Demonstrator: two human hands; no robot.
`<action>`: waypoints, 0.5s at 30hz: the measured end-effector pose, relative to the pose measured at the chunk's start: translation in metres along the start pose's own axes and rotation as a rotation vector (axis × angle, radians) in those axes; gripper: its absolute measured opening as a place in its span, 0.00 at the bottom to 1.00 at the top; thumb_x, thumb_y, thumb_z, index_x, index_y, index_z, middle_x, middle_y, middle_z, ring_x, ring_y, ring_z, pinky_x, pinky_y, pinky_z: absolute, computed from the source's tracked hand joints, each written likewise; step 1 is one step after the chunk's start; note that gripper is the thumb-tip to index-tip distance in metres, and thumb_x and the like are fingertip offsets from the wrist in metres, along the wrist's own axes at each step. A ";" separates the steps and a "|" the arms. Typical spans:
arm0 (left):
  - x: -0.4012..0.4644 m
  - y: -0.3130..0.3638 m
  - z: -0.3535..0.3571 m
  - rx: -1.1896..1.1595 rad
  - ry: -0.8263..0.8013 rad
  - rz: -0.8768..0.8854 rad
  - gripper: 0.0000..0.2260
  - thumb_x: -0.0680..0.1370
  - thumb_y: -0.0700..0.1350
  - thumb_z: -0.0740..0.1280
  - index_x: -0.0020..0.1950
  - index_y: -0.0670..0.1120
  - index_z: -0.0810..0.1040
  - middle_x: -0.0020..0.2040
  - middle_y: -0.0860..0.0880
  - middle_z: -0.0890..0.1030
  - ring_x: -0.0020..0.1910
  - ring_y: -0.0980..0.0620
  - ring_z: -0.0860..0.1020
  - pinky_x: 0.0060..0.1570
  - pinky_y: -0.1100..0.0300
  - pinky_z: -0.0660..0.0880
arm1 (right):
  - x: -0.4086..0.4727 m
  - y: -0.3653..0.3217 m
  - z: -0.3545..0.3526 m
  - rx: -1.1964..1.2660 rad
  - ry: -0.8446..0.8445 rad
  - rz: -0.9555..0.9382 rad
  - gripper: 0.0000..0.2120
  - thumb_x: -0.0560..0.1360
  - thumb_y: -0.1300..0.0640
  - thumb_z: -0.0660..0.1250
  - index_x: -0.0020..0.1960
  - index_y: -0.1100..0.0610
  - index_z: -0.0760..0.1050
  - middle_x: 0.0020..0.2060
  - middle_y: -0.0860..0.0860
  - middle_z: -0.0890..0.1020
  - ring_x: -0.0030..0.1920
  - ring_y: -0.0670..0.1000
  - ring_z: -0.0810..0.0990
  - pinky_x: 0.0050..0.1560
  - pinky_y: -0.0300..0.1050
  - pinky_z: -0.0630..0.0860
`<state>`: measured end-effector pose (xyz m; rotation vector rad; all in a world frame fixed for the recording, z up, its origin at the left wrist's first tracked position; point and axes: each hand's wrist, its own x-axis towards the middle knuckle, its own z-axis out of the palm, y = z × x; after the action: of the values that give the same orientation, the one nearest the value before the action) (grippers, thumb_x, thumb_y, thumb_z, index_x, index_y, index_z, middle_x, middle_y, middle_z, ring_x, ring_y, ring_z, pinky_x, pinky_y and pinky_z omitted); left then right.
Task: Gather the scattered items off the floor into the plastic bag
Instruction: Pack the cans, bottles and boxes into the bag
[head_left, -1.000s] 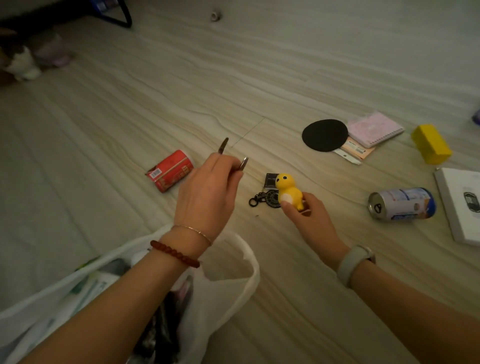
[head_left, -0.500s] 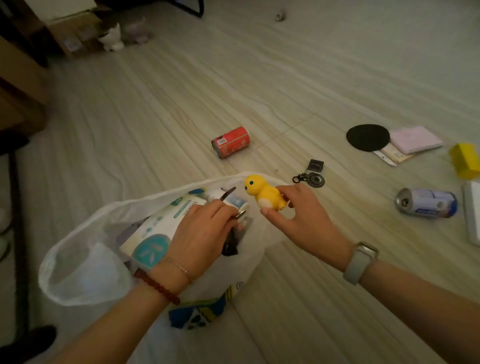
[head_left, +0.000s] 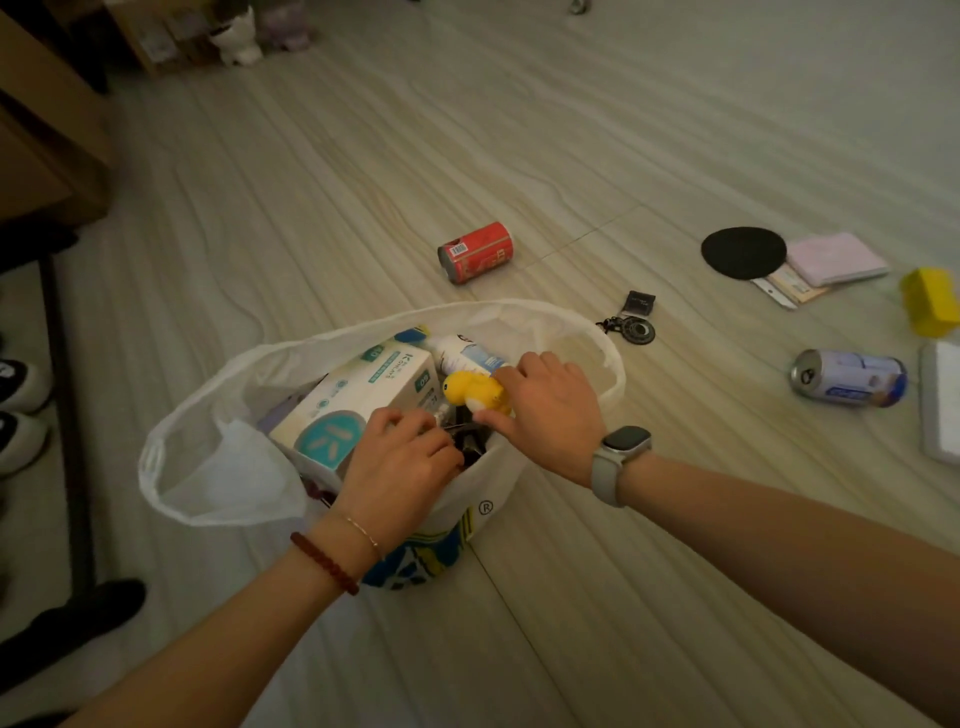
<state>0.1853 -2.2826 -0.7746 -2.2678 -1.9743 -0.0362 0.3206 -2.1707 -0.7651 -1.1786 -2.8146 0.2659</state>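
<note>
Head view, yellow duck toy (head_left: 475, 391) pinched in right fingers (head_left: 493, 415)

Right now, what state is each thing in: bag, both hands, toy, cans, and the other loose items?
White plastic bag: open, partly filled.
Right hand: grip on yellow duck toy, over the bag.
Left hand: inside the bag mouth, fingers curled; contents unclear.
Red can: on its side on the floor.
Blue-white can: on its side.
Black keychain: on the floor.
Yellow block: on the floor.

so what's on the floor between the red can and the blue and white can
In the head view, a black keychain charm with a small black packet lies between the red can and the blue and white can; otherwise the stretch is bare floor.
</note>
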 end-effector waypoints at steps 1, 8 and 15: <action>0.000 0.000 -0.002 0.016 0.015 -0.008 0.09 0.60 0.45 0.78 0.36 0.50 0.81 0.36 0.51 0.83 0.39 0.48 0.80 0.46 0.55 0.61 | 0.002 -0.002 0.002 0.000 0.010 -0.002 0.24 0.74 0.41 0.60 0.62 0.57 0.70 0.55 0.57 0.75 0.56 0.58 0.71 0.52 0.50 0.65; 0.004 0.002 0.008 0.021 -0.091 -0.028 0.06 0.63 0.49 0.77 0.35 0.52 0.82 0.35 0.53 0.82 0.39 0.48 0.79 0.45 0.54 0.61 | -0.003 0.006 0.011 -0.020 -0.030 -0.102 0.20 0.76 0.52 0.60 0.68 0.54 0.65 0.61 0.56 0.74 0.59 0.59 0.70 0.53 0.52 0.65; 0.018 -0.006 0.007 -0.232 0.102 -0.202 0.09 0.69 0.51 0.70 0.48 0.50 0.81 0.42 0.51 0.82 0.44 0.47 0.78 0.46 0.54 0.68 | -0.013 0.035 -0.001 0.114 0.166 -0.195 0.17 0.72 0.53 0.55 0.57 0.55 0.75 0.52 0.53 0.80 0.53 0.57 0.78 0.50 0.50 0.72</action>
<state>0.1815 -2.2630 -0.7791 -2.1324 -2.2373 -0.4138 0.3549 -2.1558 -0.7709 -0.8542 -2.7032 0.2953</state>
